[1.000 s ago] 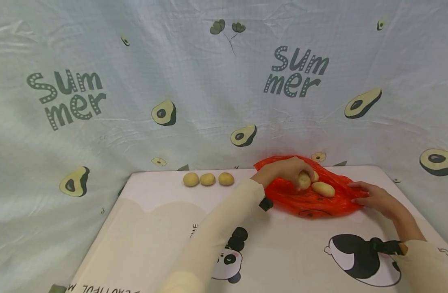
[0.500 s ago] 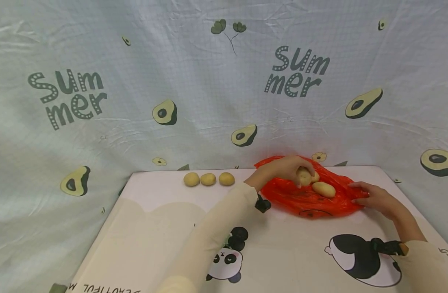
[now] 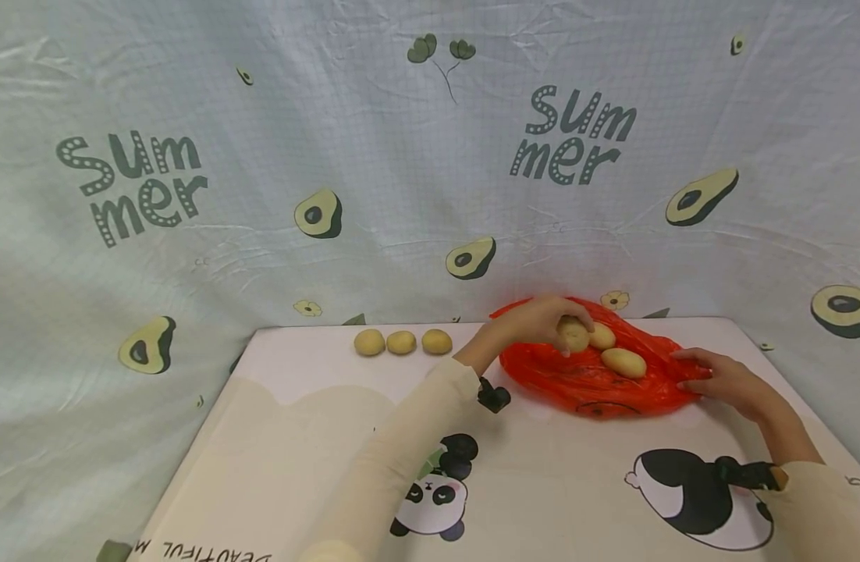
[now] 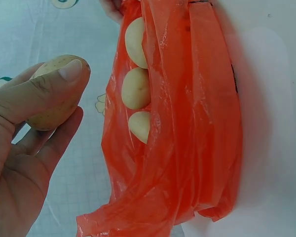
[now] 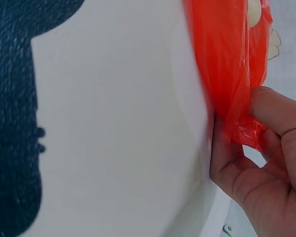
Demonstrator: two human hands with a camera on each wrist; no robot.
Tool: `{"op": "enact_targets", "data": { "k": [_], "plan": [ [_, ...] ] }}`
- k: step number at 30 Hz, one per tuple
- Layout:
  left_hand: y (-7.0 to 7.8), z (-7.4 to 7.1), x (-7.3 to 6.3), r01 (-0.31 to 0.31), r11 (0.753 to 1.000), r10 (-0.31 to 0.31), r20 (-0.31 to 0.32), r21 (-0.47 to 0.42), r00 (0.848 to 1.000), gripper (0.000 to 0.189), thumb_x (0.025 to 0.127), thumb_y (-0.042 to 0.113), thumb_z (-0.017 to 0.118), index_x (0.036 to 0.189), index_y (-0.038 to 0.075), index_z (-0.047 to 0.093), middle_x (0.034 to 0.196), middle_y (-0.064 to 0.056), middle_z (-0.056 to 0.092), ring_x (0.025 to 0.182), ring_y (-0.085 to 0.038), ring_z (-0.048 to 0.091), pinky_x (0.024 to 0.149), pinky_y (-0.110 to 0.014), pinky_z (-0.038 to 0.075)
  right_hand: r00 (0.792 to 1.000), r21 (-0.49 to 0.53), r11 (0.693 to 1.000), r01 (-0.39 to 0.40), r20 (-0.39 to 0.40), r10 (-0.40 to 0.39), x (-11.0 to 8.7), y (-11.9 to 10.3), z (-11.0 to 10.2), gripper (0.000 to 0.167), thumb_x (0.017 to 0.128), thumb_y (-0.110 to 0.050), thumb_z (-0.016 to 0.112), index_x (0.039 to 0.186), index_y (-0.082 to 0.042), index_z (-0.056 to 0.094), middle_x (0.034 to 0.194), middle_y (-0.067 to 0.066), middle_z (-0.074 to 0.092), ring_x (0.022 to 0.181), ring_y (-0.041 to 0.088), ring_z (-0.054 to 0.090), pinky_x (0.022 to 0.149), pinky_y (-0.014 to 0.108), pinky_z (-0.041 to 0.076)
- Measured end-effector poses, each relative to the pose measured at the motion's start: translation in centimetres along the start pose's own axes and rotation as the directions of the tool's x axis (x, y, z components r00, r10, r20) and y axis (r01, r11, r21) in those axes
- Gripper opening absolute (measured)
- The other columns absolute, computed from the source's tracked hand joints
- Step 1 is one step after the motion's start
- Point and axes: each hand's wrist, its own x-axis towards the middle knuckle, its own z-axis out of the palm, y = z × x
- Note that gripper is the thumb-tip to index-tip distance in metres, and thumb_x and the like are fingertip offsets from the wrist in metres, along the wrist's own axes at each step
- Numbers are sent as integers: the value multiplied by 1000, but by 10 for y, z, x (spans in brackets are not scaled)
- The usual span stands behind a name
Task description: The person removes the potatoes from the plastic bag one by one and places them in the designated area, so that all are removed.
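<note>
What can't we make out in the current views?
Inside of bag: left wrist, its front film hides it; count of bagged potatoes uncertain.
Part of left hand: left wrist, fingers behind held potato.
Some fingertips of right hand: right wrist, behind bag.
Rest of left sleeve: head, cut off by bottom edge.

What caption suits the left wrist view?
The left grip holds a potato beside a red plastic bag, three more potatoes showing at its opening.

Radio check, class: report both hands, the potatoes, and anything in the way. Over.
Left hand grips potato. Right hand pinches red bag. Three potatoes showing in bag, three in a row on table. No obstruction visible.
</note>
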Motion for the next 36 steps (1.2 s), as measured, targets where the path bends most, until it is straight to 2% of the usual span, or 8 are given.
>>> {"op": "enact_targets", "data": {
  "k": [15, 24, 31, 36],
  "plan": [
    [-3, 2, -16, -4, 1000, 5, -53, 20, 999, 44, 82, 10, 86, 124, 16, 72, 125, 6, 68, 116, -9, 53, 100, -13, 38, 1000, 44, 999, 31, -6, -31, -4, 4, -2, 67, 95, -20, 71, 147, 7, 39, 147, 43, 30, 126, 60, 34, 90, 54, 57],
    [-8, -1, -42, 32, 999, -30, -100, 14, 995, 45, 82, 8, 86, 124, 16, 73, 128, 6, 69, 121, -11, 55, 103, -17, 40, 999, 82, 996, 33, -27, -31, -5, -1, -2, 65, 97, -19, 69, 149, 4, 37, 149, 40, 29, 124, 56, 38, 80, 36, 59],
    [-7, -8, -61, -9, 1000, 8, -134, -4, 991, 44, 80, 6, 86, 122, 12, 73, 125, -1, 70, 121, -16, 57, 105, -21, 41, 996, 32, 998, 62, -62, -60, -9, -8, -7, 65, 97, -24, 70, 149, 3, 40, 150, 41, 29, 128, 60, 35, 88, 55, 57],
    [-7, -8, -71, -23, 1000, 24, -149, 9, 989, 46, 80, 7, 87, 122, 11, 72, 125, -2, 70, 121, -17, 57, 106, -20, 40, 994, -14, 997, 72, -76, -73, -11, -13, -6, 63, 96, -24, 70, 148, 1, 42, 148, 40, 33, 128, 60, 36, 91, 61, 54]
  ]
}}
